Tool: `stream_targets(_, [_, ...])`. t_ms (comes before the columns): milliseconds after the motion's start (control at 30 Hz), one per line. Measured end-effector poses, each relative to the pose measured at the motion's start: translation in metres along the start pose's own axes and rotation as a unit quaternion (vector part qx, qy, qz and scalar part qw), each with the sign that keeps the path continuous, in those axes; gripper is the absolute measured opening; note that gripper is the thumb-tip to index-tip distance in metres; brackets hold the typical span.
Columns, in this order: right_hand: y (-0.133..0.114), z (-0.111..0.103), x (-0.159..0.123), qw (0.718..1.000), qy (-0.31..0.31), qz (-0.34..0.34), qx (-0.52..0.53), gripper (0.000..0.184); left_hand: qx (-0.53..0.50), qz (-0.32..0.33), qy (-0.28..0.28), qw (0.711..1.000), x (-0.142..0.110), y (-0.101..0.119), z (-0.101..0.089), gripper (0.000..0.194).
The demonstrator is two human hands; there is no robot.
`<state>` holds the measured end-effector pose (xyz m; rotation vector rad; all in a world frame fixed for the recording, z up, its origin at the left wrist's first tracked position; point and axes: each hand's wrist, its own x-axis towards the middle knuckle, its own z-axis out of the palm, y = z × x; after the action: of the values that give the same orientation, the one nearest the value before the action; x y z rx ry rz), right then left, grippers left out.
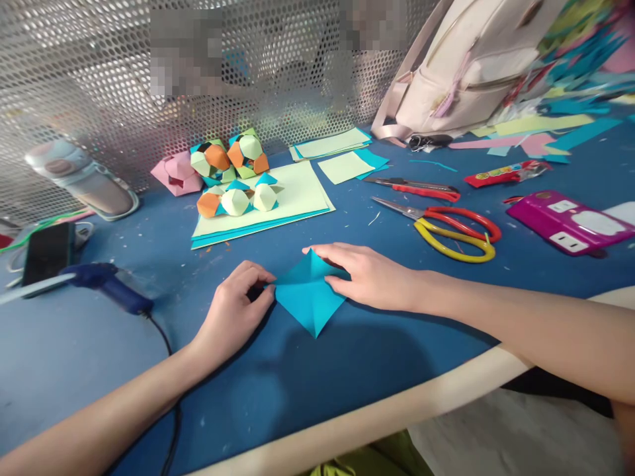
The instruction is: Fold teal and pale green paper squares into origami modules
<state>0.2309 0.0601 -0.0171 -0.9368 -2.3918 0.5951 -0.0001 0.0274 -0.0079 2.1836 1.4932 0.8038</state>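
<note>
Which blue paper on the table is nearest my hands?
The creased blue sheet between your left hand and right hand, one corner pointing toward you; the other blue pieces lie farther back, away from both hands.

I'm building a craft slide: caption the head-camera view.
Left hand and right hand hold creased blue paper on a blue table, folded paper models behind.
</note>
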Motion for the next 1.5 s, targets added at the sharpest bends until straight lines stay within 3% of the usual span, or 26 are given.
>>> stream_targets(233, [0.003,0.005,-0.002,0.991,0.001,-0.121,-0.05,0.039,0.01,0.009,-0.01,1.0,0.0,0.001,0.0,0.012])
stream_targets(533, [0.002,0.002,-0.004,0.966,-0.035,-0.221,-0.132,0.036,0.02,0.029,-0.016,0.999,-0.002,-0.003,0.0,0.017])
stream_targets(900, [-0.006,-0.003,-0.006,0.949,-0.092,-0.228,-0.198,0.031,0.093,0.049,-0.018,0.994,0.0,-0.007,-0.007,0.025])
stream_targets(1200, [-0.009,-0.003,-0.006,0.945,-0.094,-0.229,-0.214,0.03,0.122,0.19,-0.016,0.974,-0.016,0.016,-0.005,0.018])
stream_targets(1500, [-0.009,-0.004,-0.007,0.945,-0.11,-0.22,-0.217,0.031,0.164,0.207,-0.037,0.964,-0.022,0.008,0.006,0.019])
